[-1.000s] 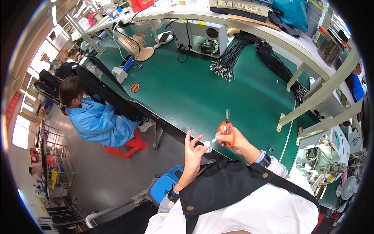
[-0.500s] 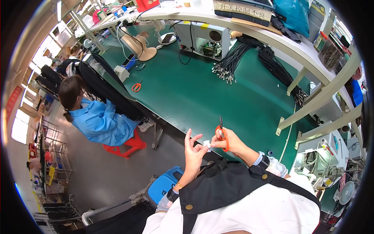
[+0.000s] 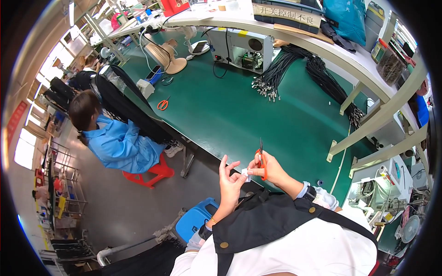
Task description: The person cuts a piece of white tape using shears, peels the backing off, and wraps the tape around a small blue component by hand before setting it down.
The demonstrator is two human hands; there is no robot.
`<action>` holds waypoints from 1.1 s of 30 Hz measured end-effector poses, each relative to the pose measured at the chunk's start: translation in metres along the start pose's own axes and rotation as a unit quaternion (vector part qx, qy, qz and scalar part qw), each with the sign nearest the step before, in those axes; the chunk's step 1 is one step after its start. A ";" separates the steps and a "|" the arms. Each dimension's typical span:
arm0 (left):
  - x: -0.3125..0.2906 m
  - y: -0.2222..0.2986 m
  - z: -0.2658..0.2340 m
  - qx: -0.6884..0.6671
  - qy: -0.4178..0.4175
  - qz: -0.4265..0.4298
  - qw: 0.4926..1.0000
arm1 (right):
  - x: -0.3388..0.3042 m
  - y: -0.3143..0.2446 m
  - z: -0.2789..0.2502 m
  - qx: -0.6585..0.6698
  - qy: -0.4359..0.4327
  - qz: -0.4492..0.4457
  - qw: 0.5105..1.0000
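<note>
Close to the bench's near edge, my left hand [image 3: 229, 184] pinches a small white piece [image 3: 246, 174] between thumb and forefinger, its other fingers raised. My right hand [image 3: 272, 168] meets it from the other side, thumb and fingertip on the same piece. Orange-handled scissors [image 3: 263, 166] hang in the right hand's grip, with their dark blades pointing away from me. I cannot tell whether the white piece is paper or a label.
Bundles of black cables [image 3: 281, 69] lie at the back of the green bench [image 3: 216, 110]. Another pair of orange scissors [image 3: 163, 105] and a beige fan [image 3: 168, 57] are at the left. A metal-cased machine [image 3: 244, 48] stands behind. A person in blue [image 3: 122, 142] sits on a red stool.
Both hands stay together at the white piece. My right hand's fingers have shifted slightly, and the scissors look a little more upright.
</note>
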State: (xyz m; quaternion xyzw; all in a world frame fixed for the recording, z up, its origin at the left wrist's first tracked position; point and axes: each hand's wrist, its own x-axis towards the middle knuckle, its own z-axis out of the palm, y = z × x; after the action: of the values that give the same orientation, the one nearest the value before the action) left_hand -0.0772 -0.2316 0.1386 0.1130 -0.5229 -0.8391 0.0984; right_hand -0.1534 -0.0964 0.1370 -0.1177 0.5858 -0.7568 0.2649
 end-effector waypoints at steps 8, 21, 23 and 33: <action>-0.003 0.001 0.000 0.011 0.069 0.083 0.994 | -0.009 -0.002 0.017 0.008 0.081 -0.098 0.992; -0.006 0.003 -0.009 0.067 0.067 0.140 0.986 | -0.003 0.004 0.035 0.100 0.005 0.026 0.995; -0.012 -0.008 -0.016 0.089 0.069 0.136 0.984 | -0.010 0.009 0.033 0.076 -0.006 0.035 0.997; -0.014 -0.020 -0.034 0.137 0.093 0.101 0.981 | -0.006 0.016 0.047 0.050 -0.023 0.113 0.992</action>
State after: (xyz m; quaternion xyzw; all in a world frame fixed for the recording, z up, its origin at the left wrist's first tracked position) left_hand -0.0544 -0.2476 0.1073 0.1497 -0.6303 -0.7308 0.2150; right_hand -0.1208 -0.1344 0.1357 -0.0543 0.5506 -0.7474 0.3677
